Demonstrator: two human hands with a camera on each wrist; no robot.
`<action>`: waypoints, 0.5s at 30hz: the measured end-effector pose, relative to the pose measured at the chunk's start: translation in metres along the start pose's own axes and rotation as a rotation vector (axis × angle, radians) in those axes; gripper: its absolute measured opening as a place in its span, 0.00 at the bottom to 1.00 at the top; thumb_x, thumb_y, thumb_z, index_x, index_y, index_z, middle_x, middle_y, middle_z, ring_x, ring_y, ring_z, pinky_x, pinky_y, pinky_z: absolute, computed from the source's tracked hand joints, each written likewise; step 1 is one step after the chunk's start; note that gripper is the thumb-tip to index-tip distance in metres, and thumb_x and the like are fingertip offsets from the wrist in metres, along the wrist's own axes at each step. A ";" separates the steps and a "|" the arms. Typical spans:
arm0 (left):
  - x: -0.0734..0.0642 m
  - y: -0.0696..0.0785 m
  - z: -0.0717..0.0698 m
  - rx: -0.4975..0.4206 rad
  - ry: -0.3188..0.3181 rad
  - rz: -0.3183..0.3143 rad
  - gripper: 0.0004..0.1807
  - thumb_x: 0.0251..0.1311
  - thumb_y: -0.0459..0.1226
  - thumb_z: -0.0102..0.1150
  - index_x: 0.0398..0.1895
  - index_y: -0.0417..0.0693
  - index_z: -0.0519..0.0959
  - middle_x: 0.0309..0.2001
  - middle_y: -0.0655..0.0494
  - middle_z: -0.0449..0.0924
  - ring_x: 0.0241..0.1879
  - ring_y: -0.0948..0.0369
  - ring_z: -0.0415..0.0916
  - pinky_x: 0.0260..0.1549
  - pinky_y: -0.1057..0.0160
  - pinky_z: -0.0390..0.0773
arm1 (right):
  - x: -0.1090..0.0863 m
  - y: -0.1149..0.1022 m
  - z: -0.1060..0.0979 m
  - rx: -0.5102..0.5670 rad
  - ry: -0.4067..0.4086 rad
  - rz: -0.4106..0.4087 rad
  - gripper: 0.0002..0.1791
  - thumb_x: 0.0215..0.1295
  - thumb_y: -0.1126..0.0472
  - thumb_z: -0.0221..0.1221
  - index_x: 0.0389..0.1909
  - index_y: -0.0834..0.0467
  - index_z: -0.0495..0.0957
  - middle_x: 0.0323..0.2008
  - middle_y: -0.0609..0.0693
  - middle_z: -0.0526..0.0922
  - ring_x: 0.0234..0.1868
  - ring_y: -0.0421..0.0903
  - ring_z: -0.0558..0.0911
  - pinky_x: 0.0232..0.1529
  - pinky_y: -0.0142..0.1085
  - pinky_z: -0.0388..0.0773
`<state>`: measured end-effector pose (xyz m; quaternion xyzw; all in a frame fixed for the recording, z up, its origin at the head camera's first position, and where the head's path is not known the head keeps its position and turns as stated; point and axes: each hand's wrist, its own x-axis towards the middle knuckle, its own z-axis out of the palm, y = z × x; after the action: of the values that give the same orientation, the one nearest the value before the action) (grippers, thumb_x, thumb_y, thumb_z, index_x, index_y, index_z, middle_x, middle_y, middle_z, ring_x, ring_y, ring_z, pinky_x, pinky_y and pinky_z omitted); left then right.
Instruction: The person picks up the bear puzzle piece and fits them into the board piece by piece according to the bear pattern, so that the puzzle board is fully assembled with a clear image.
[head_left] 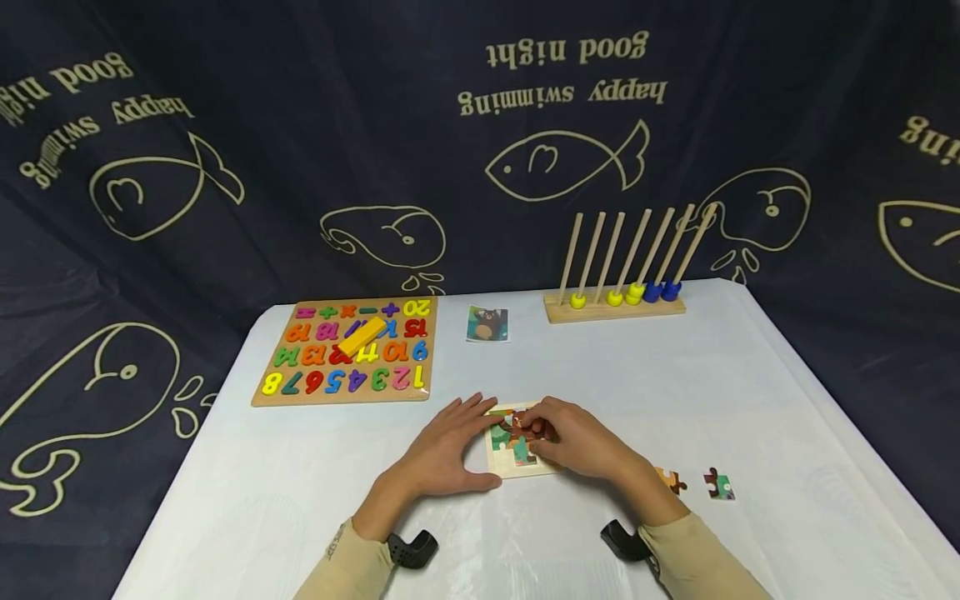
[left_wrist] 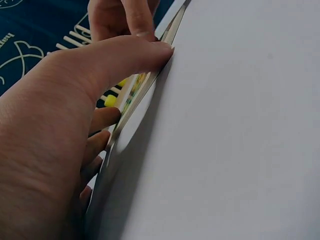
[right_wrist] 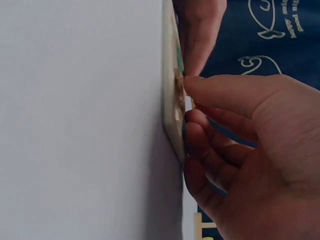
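A small wooden jigsaw board [head_left: 517,472] with a bear picture lies on the white table. My left hand [head_left: 450,450] is spread at its left side, thumb along the near edge and index fingertip over the picture. The left wrist view shows that thumb [left_wrist: 155,56] right at the board's edge. Over the board's right part, my right hand [head_left: 581,437] has curled fingers and pinches a puzzle piece [right_wrist: 178,80], mostly hidden by the fingertips. A teal piece [head_left: 522,452] sits in the board's lower middle, beside the right thumb.
Loose puzzle pieces [head_left: 720,485] lie right of the board, one partly behind my right forearm. A picture card [head_left: 487,324] lies farther back. At back left is a number board [head_left: 262,398] with a yellow block [head_left: 362,336] on it; a peg stand [head_left: 615,312] with beads stands back right.
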<state>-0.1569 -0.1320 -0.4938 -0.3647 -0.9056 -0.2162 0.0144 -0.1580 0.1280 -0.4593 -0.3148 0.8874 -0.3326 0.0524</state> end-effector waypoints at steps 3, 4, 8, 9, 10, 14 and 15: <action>0.001 0.001 0.000 -0.002 0.007 -0.005 0.44 0.52 0.69 0.54 0.68 0.57 0.67 0.73 0.57 0.55 0.73 0.55 0.47 0.69 0.51 0.47 | 0.001 0.002 0.002 -0.027 0.018 -0.001 0.14 0.58 0.60 0.67 0.45 0.55 0.78 0.35 0.43 0.76 0.35 0.39 0.74 0.37 0.35 0.72; 0.001 0.001 0.000 -0.006 0.010 -0.008 0.43 0.53 0.68 0.53 0.68 0.57 0.68 0.73 0.57 0.56 0.72 0.55 0.47 0.69 0.51 0.47 | 0.001 0.001 0.003 -0.035 0.023 -0.003 0.14 0.58 0.58 0.67 0.44 0.55 0.78 0.34 0.43 0.75 0.34 0.39 0.74 0.36 0.35 0.72; 0.001 0.002 0.001 -0.017 0.022 -0.023 0.37 0.59 0.65 0.50 0.67 0.57 0.70 0.72 0.57 0.58 0.72 0.55 0.48 0.69 0.51 0.48 | 0.004 -0.001 0.007 -0.063 0.046 0.006 0.14 0.55 0.56 0.69 0.41 0.54 0.78 0.31 0.43 0.74 0.31 0.39 0.73 0.33 0.33 0.70; 0.002 0.002 0.001 -0.020 0.025 -0.025 0.36 0.60 0.64 0.50 0.66 0.57 0.70 0.72 0.57 0.58 0.72 0.55 0.48 0.69 0.51 0.48 | 0.006 -0.002 0.008 -0.070 0.046 0.011 0.14 0.55 0.55 0.69 0.40 0.53 0.78 0.30 0.43 0.74 0.30 0.39 0.72 0.32 0.33 0.70; 0.002 0.002 0.001 -0.024 0.023 -0.028 0.35 0.60 0.63 0.50 0.66 0.57 0.70 0.72 0.57 0.58 0.72 0.56 0.48 0.69 0.51 0.47 | 0.007 -0.003 0.009 -0.076 0.044 0.016 0.15 0.54 0.54 0.70 0.40 0.53 0.78 0.29 0.43 0.74 0.29 0.38 0.71 0.31 0.32 0.69; 0.002 0.001 0.001 -0.034 0.021 -0.030 0.33 0.61 0.61 0.51 0.66 0.58 0.70 0.72 0.58 0.58 0.72 0.57 0.47 0.69 0.52 0.46 | 0.010 -0.007 0.012 -0.094 0.030 0.037 0.15 0.53 0.52 0.70 0.38 0.52 0.79 0.27 0.42 0.73 0.26 0.36 0.70 0.28 0.32 0.68; 0.003 0.001 0.001 -0.035 0.021 -0.029 0.33 0.61 0.60 0.52 0.66 0.58 0.70 0.72 0.58 0.57 0.72 0.57 0.47 0.70 0.53 0.46 | 0.010 -0.008 0.013 -0.098 0.027 0.041 0.15 0.53 0.51 0.70 0.38 0.52 0.79 0.26 0.42 0.73 0.26 0.36 0.69 0.28 0.32 0.67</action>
<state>-0.1581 -0.1291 -0.4940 -0.3494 -0.9067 -0.2359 0.0146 -0.1581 0.1101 -0.4627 -0.2943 0.9095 -0.2920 0.0316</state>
